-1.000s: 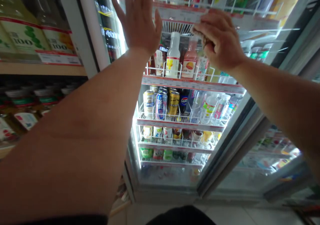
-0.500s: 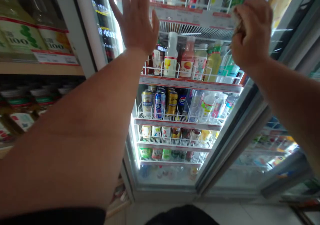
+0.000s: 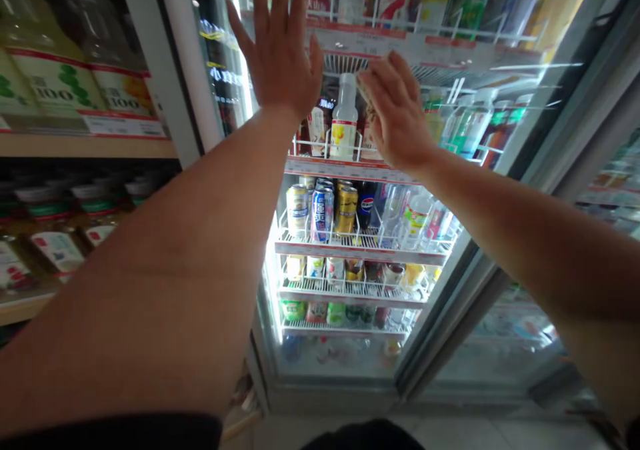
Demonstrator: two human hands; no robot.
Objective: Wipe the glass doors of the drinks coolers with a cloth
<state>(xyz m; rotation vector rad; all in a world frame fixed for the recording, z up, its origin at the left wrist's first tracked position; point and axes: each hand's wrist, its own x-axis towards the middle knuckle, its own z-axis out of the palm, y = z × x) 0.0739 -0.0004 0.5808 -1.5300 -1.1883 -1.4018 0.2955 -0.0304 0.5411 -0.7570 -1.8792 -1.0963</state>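
Observation:
My left hand (image 3: 285,50) is raised with its fingers spread, lying flat on or very close to the glass door (image 3: 345,363) of a lit drinks fridge. In front of the bottle shelf, my right hand (image 3: 395,110) curls around a crumpled brownish cloth (image 3: 369,103), seen only in part, at the glass. Behind the door, between my hands, stands a clear-capped bottle (image 3: 344,120) with a yellow fruit label. The pinkish bottle (image 3: 369,140) beside it is partly covered by my right hand.
Lower fridge shelves hold cans (image 3: 323,210) and bottles. A metal door frame (image 3: 460,277) slants down on the right, with another glass door beyond. At left, a wooden shelf (image 3: 90,145) carries large juice bottles (image 3: 50,83), with capped jars (image 3: 55,237) below.
My right hand has swept left across the glass with the cloth, from the upper right to near the middle, and lower. My left hand stays spread; the view has shifted slightly.

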